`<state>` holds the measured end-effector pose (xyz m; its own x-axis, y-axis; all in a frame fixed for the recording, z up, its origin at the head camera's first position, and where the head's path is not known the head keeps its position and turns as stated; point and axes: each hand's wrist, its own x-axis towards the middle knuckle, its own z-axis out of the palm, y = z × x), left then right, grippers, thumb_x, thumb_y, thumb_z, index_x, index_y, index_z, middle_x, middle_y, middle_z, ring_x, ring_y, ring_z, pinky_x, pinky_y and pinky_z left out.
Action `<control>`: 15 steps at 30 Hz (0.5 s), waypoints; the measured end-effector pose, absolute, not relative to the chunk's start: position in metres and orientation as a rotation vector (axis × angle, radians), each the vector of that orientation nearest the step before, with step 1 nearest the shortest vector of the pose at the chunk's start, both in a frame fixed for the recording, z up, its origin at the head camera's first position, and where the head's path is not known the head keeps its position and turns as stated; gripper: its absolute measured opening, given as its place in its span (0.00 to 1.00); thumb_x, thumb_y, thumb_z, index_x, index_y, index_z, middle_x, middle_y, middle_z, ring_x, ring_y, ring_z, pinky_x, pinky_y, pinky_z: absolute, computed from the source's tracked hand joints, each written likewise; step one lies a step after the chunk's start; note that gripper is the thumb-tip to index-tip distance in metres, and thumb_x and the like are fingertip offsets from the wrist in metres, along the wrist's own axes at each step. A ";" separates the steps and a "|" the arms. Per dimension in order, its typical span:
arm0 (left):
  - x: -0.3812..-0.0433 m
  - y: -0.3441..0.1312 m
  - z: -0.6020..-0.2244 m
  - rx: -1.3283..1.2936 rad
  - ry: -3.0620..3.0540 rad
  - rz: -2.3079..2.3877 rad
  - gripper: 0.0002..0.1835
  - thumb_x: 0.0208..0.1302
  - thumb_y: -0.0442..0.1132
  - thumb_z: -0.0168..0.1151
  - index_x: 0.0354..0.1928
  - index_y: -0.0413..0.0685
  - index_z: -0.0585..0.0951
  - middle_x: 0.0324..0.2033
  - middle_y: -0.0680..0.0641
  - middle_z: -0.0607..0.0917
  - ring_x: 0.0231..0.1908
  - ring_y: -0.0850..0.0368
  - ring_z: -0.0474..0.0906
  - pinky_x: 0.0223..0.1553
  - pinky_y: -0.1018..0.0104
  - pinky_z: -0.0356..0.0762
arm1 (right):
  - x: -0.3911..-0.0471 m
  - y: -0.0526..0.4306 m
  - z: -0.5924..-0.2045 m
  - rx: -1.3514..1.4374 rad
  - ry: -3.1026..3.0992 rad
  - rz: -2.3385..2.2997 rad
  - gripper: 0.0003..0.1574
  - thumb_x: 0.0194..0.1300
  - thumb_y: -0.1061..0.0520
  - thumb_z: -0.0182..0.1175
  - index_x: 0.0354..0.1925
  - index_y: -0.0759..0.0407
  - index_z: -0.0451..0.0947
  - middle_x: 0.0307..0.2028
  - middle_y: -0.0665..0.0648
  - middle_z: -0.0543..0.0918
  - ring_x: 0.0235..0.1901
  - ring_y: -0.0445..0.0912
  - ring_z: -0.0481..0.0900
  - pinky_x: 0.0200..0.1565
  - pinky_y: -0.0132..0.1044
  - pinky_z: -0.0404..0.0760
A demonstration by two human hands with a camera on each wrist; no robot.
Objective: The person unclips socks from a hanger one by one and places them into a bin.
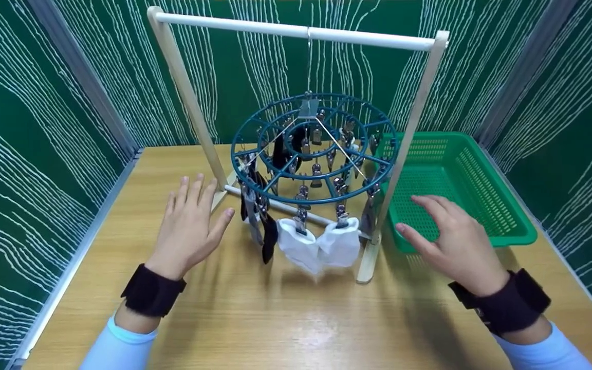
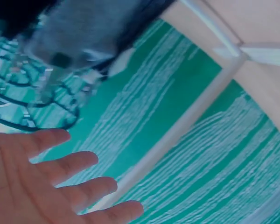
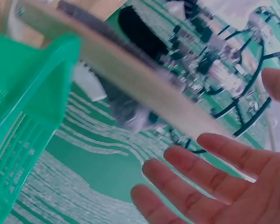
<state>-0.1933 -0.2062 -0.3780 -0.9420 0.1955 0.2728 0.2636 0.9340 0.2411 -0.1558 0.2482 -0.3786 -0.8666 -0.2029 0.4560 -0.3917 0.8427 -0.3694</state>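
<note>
A round teal drying rack (image 1: 314, 199) with metal clips hangs by its hook from a white rod. Two white socks (image 1: 298, 245) are clipped at its front, and dark and grey socks (image 1: 269, 239) dangle on its left side. Further back, a black sock (image 1: 279, 151) shows through the rings. To the left of the rack, my left hand (image 1: 185, 228) is held with fingers straight and holds nothing. My right hand (image 1: 455, 241), also without anything in it, is right of the rack with fingers extended. In the right wrist view, its fingertips overlap the wooden post.
A wooden stand (image 1: 185, 87) with a white top rod (image 1: 234, 24) carries the rack on the wooden table (image 1: 296, 329). Beyond my right hand, a green plastic basket (image 1: 514, 239) sits at the right. Green walls (image 1: 18, 154) with white line patterns enclose the table.
</note>
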 end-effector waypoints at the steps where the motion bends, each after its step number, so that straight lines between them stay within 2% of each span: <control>1: -0.191 -0.204 -0.377 -0.358 -2.808 -0.403 0.39 0.84 0.60 0.51 0.83 0.39 0.64 0.84 0.31 0.60 0.85 0.29 0.50 0.83 0.28 0.50 | -0.155 0.245 -0.379 0.458 -2.601 0.650 0.37 0.73 0.46 0.73 0.68 0.68 0.79 0.62 0.72 0.85 0.61 0.69 0.84 0.59 0.69 0.83; 8: -0.176 -0.187 -0.373 -0.509 -2.526 -0.457 0.32 0.81 0.54 0.60 0.73 0.35 0.77 0.71 0.31 0.80 0.74 0.31 0.73 0.76 0.34 0.70 | -0.153 0.222 -0.386 0.565 -2.521 0.721 0.26 0.69 0.52 0.77 0.57 0.67 0.86 0.50 0.66 0.92 0.49 0.61 0.91 0.51 0.60 0.90; 15: -0.173 -0.175 -0.374 -0.600 -2.334 -0.517 0.25 0.77 0.48 0.62 0.63 0.33 0.83 0.58 0.34 0.88 0.61 0.36 0.84 0.64 0.39 0.83 | -0.159 0.199 -0.395 0.669 -2.488 0.821 0.23 0.66 0.57 0.79 0.55 0.66 0.86 0.45 0.62 0.93 0.42 0.53 0.91 0.46 0.52 0.92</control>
<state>-0.1727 -0.1755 -0.3742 -0.6744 0.2787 0.6837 0.5414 0.8163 0.2013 -0.1591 0.1993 -0.3951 -0.7891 -0.3051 0.5332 -0.5626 0.7075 -0.4277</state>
